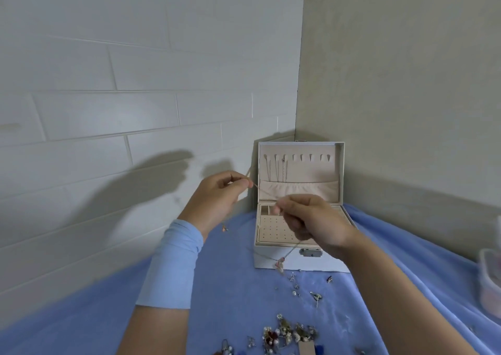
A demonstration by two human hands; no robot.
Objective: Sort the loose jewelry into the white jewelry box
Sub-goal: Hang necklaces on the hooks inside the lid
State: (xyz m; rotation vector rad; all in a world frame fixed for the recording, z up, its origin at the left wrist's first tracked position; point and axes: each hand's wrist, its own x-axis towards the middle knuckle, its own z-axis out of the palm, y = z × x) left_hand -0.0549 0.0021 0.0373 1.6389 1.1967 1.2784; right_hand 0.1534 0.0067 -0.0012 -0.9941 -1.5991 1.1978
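Fingers (240, 183) of the left hand (217, 200) and right hand (314, 223) pinched a thin necklace (280, 263) — chain barely discernible — before the white jewelry box (330, 264) (tray partly hidden).

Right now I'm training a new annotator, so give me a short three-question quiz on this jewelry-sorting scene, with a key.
1. True or false: the lid of the white jewelry box is closed.
2. Multiple choice: how many hands pinch the necklace? A) none B) one C) two
3. Fill in: the loose jewelry lies on a ____ cloth.

Key
1. False: the lid stands open against the wall.
2. C: the left hand and the right hand each pinch it.
3. Blue.
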